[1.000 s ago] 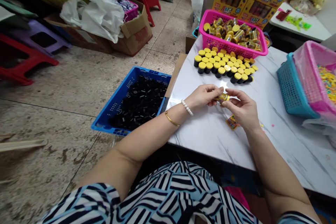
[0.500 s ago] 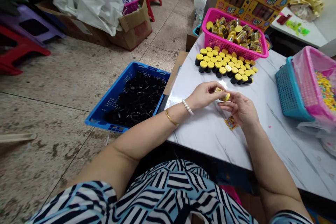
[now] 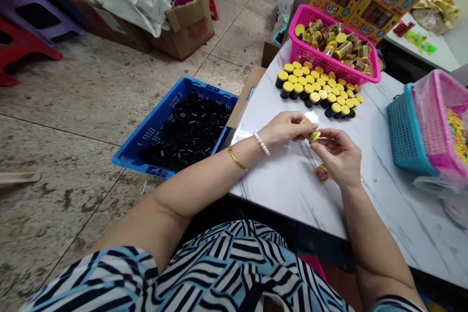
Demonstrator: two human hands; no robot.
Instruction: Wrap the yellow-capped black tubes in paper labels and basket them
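My left hand (image 3: 287, 126) is closed around a small yellow-capped canister (image 3: 312, 131), tilted with its cap towards the right. My right hand (image 3: 341, 153) is closed too, its thumb and fingertips at the cap end of the same canister. Part of the canister is hidden by the fingers. Below the hands, a small colourful printed label (image 3: 321, 173) lies on the marbled table (image 3: 288, 185). Beyond them stand rows of black canisters with yellow caps (image 3: 314, 85), upright and close together.
A pink basket (image 3: 303, 48) of gold-labelled canisters stands behind the rows. To the right are a blue basket (image 3: 409, 131) and a pink lined basket (image 3: 431, 122) with colourful bits. On the left, a blue crate (image 3: 127, 156) holds black canisters. Yellow boxes (image 3: 336, 2) are stacked behind.
My right hand has turned slightly, its fingers now above the thumb at the canister's cap end. The left hand still holds the canister. The view has shifted a little.
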